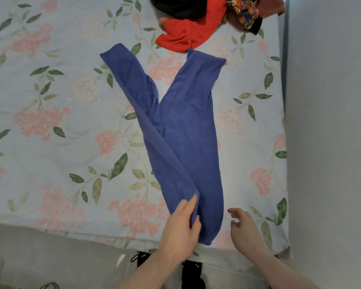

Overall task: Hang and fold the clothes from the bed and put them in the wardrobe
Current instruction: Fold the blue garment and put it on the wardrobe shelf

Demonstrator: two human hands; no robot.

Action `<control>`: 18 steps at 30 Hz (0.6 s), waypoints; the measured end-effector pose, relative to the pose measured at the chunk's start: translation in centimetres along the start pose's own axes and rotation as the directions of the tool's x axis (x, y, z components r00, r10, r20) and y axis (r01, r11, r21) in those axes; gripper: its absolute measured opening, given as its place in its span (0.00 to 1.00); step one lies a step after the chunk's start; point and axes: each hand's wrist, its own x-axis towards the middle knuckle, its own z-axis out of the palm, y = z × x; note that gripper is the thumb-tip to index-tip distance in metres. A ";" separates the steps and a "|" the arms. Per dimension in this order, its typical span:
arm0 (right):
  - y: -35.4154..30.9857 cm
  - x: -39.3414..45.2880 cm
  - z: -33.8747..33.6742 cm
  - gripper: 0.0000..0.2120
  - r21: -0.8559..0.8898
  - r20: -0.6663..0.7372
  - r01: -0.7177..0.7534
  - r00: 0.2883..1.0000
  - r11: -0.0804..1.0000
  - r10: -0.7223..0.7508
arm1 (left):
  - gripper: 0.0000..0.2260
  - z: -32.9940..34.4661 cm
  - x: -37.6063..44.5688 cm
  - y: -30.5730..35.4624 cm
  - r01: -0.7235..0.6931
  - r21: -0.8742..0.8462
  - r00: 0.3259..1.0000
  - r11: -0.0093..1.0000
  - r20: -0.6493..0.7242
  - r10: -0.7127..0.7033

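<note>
1. The left hand (180, 221) is gripping the folded edge of the blue leggings (181, 132) lying on the bed (50, 142).
2. The right hand (243, 225) is hovering beside them, fingers loosely spread, holding nothing.
3. Folding is barely starting; a pile of clothes (206, 19) is waiting at the far edge.

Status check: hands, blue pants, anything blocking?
Left hand grips blue pants at waist edge. Right hand open, beside them. Clothes pile beyond, clear.
</note>
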 end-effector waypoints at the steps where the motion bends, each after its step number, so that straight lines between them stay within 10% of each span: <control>1: 0.2 0.3 -0.3 0.19 0.005 0.002 -0.005 1.000 1.000 0.005 | 0.29 0.9 0.7 0.2 0.005 0.042 0.999 0.999 0.046 -0.007; 12: 0.3 2.6 -0.2 0.16 0.174 -0.006 -0.069 0.997 0.982 0.071 | 0.33 5.9 3.4 -0.5 -0.053 0.291 0.811 0.955 0.571 -0.129; 18: -3.7 4.6 0.0 0.10 0.237 -0.053 0.031 0.998 0.971 -0.019 | 0.18 0.7 5.4 -0.6 0.057 0.064 0.954 0.996 0.290 -0.074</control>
